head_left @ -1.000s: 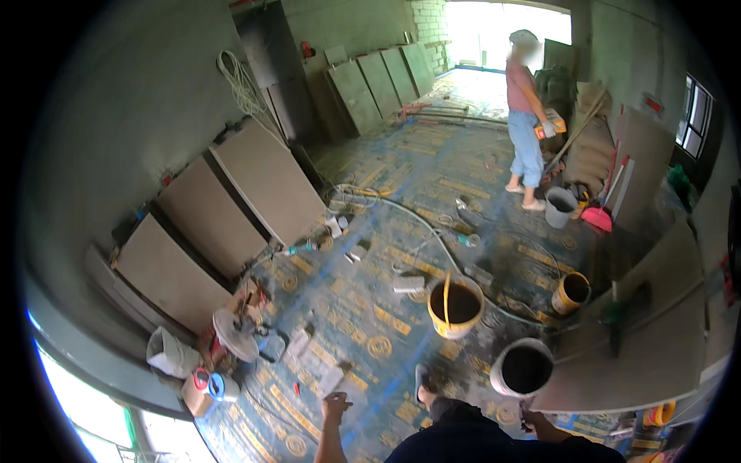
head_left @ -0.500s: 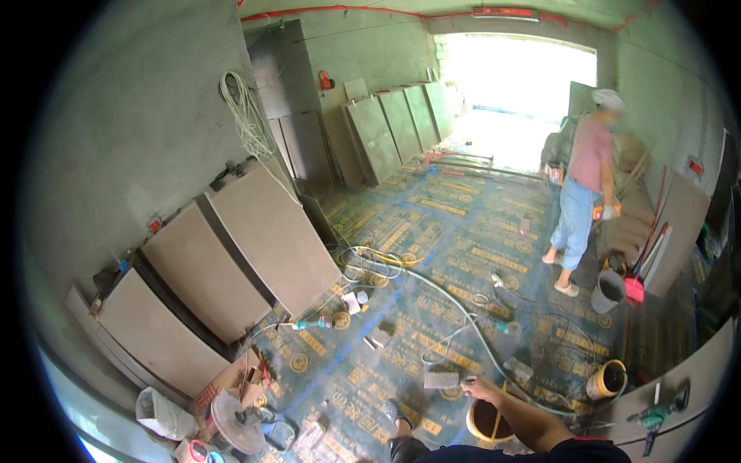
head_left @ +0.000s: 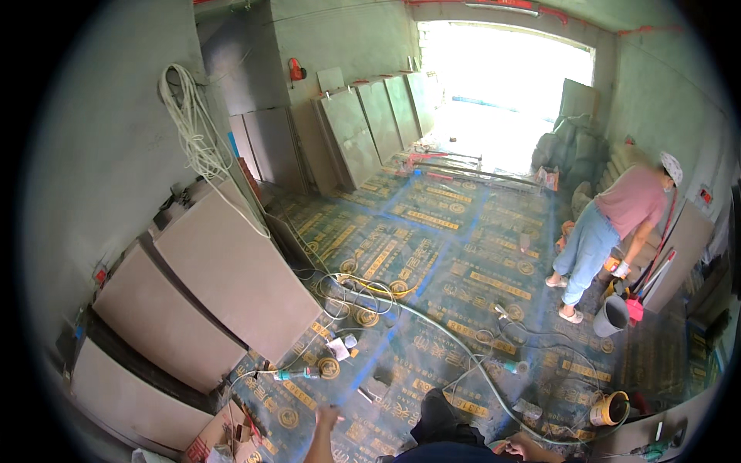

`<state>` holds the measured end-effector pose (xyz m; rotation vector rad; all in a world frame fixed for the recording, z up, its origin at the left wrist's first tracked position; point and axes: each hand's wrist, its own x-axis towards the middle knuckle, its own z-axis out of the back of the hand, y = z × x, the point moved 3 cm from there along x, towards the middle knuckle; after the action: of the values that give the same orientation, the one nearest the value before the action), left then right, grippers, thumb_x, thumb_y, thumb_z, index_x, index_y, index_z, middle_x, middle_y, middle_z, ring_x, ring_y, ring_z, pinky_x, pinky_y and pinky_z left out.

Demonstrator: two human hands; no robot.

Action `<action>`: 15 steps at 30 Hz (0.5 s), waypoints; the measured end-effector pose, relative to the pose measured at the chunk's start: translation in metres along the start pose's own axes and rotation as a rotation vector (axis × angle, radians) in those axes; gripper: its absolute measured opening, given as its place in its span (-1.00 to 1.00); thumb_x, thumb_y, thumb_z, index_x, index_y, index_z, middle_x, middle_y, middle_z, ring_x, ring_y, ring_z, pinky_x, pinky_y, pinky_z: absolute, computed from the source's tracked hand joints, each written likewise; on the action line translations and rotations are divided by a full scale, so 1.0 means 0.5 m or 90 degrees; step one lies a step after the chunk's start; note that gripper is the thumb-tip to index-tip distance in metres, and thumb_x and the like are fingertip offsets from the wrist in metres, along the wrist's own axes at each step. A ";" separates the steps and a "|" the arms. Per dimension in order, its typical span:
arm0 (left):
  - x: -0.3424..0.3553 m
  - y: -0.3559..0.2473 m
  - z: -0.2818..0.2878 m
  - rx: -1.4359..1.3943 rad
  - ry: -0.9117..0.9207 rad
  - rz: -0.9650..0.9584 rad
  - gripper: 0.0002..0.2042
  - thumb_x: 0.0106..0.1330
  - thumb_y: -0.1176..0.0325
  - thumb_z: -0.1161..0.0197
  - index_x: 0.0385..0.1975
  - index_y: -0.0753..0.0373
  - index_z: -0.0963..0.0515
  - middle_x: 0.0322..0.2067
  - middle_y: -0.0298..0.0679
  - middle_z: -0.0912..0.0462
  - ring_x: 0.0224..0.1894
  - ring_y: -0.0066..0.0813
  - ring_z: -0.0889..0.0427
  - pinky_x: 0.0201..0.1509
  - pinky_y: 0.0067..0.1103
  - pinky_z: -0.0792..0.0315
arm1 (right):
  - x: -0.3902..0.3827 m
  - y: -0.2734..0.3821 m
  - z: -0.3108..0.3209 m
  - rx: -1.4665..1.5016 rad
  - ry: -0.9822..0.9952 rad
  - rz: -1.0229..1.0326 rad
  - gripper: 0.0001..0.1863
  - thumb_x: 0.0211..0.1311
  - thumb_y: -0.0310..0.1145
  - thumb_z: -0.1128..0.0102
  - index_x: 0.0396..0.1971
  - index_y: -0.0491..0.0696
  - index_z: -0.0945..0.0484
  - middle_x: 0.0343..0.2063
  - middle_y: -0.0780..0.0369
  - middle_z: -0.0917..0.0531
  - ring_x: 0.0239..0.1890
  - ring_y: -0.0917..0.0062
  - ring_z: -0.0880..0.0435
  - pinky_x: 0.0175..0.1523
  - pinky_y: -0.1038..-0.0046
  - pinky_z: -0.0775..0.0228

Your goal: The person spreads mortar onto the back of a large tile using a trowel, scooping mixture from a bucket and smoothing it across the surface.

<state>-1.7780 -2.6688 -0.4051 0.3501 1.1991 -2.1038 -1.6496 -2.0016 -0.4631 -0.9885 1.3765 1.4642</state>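
Note:
My left hand (head_left: 327, 417) hangs over the printed floor sheeting at the bottom, left of my dark-clad knee. Its fingers look curled, and nothing shows in them. My right hand (head_left: 519, 446) is low at the bottom edge, right of my leg, with its fingers bent. What it grips is mostly cut off. A green-handled power tool (head_left: 297, 373) with a cord lies on the floor beyond my left hand. Near it are a small white box (head_left: 338, 349) and a grey piece of material (head_left: 376, 390).
Large grey slabs (head_left: 239, 278) lean along the left wall. A pale hose (head_left: 463, 347) and cords cross the floor. At right stand a yellow bucket (head_left: 610, 408) and a grey bucket (head_left: 611, 317). A co-worker (head_left: 610, 224) bends over beside sacks (head_left: 571, 143).
My left hand has come into view. My right hand has dropped toward the bottom edge, and the bucket beside it is no longer visible. The co-worker has bent forward. The view has shifted.

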 end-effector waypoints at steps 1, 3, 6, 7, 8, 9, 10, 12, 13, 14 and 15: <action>0.045 -0.059 0.028 -0.047 -0.012 -0.063 -0.86 0.08 0.36 -0.18 -0.45 0.29 -0.59 -0.66 -0.20 -0.62 -0.58 -0.45 -0.66 -0.59 -0.51 -0.44 | 0.005 0.039 -0.011 0.017 0.011 0.002 -0.91 0.12 -0.46 -0.11 -0.42 -0.05 -0.38 -0.51 0.23 -0.34 -0.51 0.44 -0.42 -0.41 0.38 -0.38; 0.129 -0.154 0.019 -0.072 -0.048 -0.063 -0.85 0.09 0.35 -0.17 -0.45 0.28 -0.59 -0.65 -0.21 -0.62 -0.56 -0.46 -0.67 -0.58 -0.51 -0.45 | 0.049 0.146 -0.038 0.028 0.029 0.024 -0.88 0.10 -0.42 -0.12 -0.35 -0.05 -0.41 -0.42 0.19 -0.39 -0.42 0.40 -0.46 -0.33 0.37 -0.40; 0.241 -0.210 -0.012 -0.022 -0.091 -0.020 -0.86 0.08 0.32 -0.19 -0.50 0.23 -0.60 -0.65 -0.24 -0.63 -0.60 -0.48 -0.63 -0.58 -0.50 -0.44 | 0.153 0.334 -0.102 0.000 0.051 0.074 -0.78 0.07 -0.38 -0.13 -0.25 -0.06 -0.47 -0.29 0.13 -0.46 -0.27 0.34 -0.52 -0.21 0.34 -0.42; 0.273 -0.214 -0.035 0.053 -0.077 0.018 -0.86 0.06 0.29 -0.21 -0.55 0.20 -0.62 -0.65 -0.25 -0.62 -0.66 -0.49 -0.58 -0.59 -0.49 -0.43 | 0.188 0.404 -0.117 -0.026 0.043 0.103 -0.75 0.06 -0.36 -0.13 -0.22 -0.07 -0.48 -0.25 0.11 -0.49 -0.22 0.33 -0.53 -0.18 0.33 -0.43; 0.302 -0.220 -0.061 0.045 -0.093 0.020 -0.86 0.06 0.29 -0.21 -0.55 0.20 -0.62 -0.65 -0.25 -0.62 -0.66 -0.49 -0.58 -0.59 -0.49 -0.43 | 0.224 0.482 -0.127 -0.080 0.027 0.150 -0.71 0.05 -0.35 -0.14 -0.19 -0.07 -0.50 -0.21 0.09 -0.51 -0.18 0.31 -0.55 -0.14 0.32 -0.44; 0.324 -0.220 -0.118 0.099 -0.013 0.086 -0.85 0.05 0.27 -0.23 -0.56 0.20 -0.62 -0.65 -0.25 -0.62 -0.67 -0.48 -0.57 -0.60 -0.49 -0.42 | 0.262 0.560 -0.117 -0.207 -0.025 0.237 -0.67 0.04 -0.33 -0.14 -0.15 -0.08 -0.52 -0.16 0.07 -0.54 -0.13 0.29 -0.57 -0.10 0.31 -0.44; 0.340 -0.244 -0.190 0.149 0.086 0.142 -0.84 0.04 0.25 -0.25 -0.57 0.20 -0.63 -0.65 -0.24 -0.62 -0.67 -0.47 -0.55 -0.61 -0.50 -0.41 | 0.297 0.645 -0.070 -0.602 -0.185 0.458 -0.64 0.03 -0.31 -0.14 -0.12 -0.08 -0.54 -0.12 0.05 -0.56 -0.08 0.27 -0.59 -0.06 0.30 -0.45; 0.333 -0.201 -0.184 0.206 0.146 0.273 -0.83 0.03 0.24 -0.27 -0.58 0.20 -0.63 -0.66 -0.23 -0.61 -0.67 -0.46 -0.54 -0.62 -0.50 -0.40 | 0.288 0.848 -0.166 -1.016 -0.105 0.399 -0.66 0.03 -0.17 -0.13 -0.24 -0.06 -0.62 -0.25 0.01 -0.65 -0.22 0.12 -0.65 -0.12 0.25 -0.51; 0.344 -0.238 -0.224 0.169 0.158 0.258 -0.83 0.03 0.24 -0.27 -0.56 0.22 -0.64 -0.64 -0.21 -0.62 -0.66 -0.45 -0.55 -0.61 -0.50 -0.40 | 0.269 0.960 -0.166 -0.995 -0.265 0.616 -0.66 0.08 -0.09 -0.11 -0.34 -0.05 -0.63 -0.45 0.09 -0.67 -0.41 0.18 -0.67 -0.27 0.27 -0.54; 0.329 -0.223 -0.218 0.131 0.141 0.279 -0.83 0.03 0.25 -0.28 -0.54 0.23 -0.64 -0.62 -0.20 -0.63 -0.65 -0.45 -0.56 -0.61 -0.50 -0.41 | 0.232 1.049 -0.229 -0.611 -0.124 0.472 -0.70 0.08 -0.17 -0.13 -0.36 -0.10 -0.63 -0.46 0.12 -0.67 -0.44 0.31 -0.66 -0.32 0.35 -0.50; 0.329 -0.223 -0.213 0.124 0.133 0.244 -0.82 0.06 0.25 -0.25 -0.49 0.21 -0.65 -0.58 -0.20 -0.65 -0.62 -0.43 -0.58 -0.59 -0.47 -0.43 | 0.174 1.144 -0.284 -0.199 -0.083 0.353 -0.74 0.08 -0.25 -0.15 -0.39 -0.16 -0.62 -0.48 0.14 -0.67 -0.47 0.44 -0.66 -0.37 0.44 -0.45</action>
<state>-1.9841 -2.6116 -0.4768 0.8367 0.9490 -1.8809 -2.2230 -2.1414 -0.3817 -0.7027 1.4163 2.1674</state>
